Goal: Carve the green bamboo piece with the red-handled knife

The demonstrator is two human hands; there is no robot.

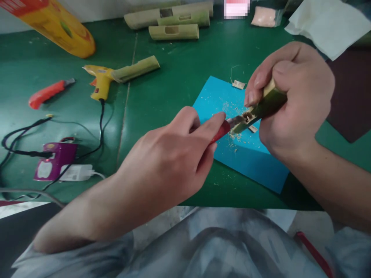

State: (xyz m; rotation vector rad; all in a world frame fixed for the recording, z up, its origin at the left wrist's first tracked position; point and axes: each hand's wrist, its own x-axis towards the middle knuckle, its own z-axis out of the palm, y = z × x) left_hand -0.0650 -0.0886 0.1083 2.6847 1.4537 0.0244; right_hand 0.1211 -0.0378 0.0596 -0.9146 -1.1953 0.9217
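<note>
My right hand (301, 92) is closed round a short bamboo piece (268, 103) that slants down to the left. In my left hand (174, 154) is a red-handled knife (220, 131), gripped with the index finger stretched along the handle. Its metal blade meets a notch cut in the bamboo's lower part, where the wood is rough and splintered. Below lies a blue sheet (246, 164) strewn with shavings. One small bamboo chip (238, 84) rests at the sheet's upper edge; another chip (252, 129) lies under the bamboo.
A yellow glue gun (101, 83) touches a bamboo tube (137, 69) on the left. Farther left are an orange-red cutter (48, 94) and a purple power strip (55, 160) with cables. Notched bamboo tubes (174, 32) lie at the back, near a yellow bottle (62, 29).
</note>
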